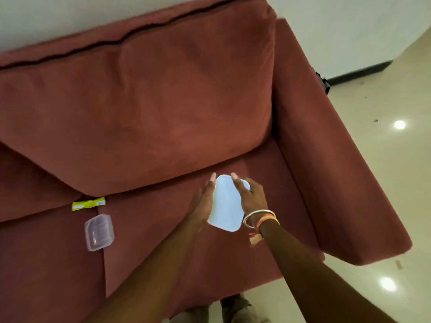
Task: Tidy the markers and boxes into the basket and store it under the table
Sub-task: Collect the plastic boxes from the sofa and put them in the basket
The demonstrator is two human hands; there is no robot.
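I hold a white box at the red sofa.
My left hand presses flat on one side of it, and my right hand curls round the other. A clear box and a yellow packet lie on the seat to my left.

The rust-red sofa seat is carrying a clear box, lying well left of the left grip; a yellow-green packet is lying just beyond it, against the back cushion.
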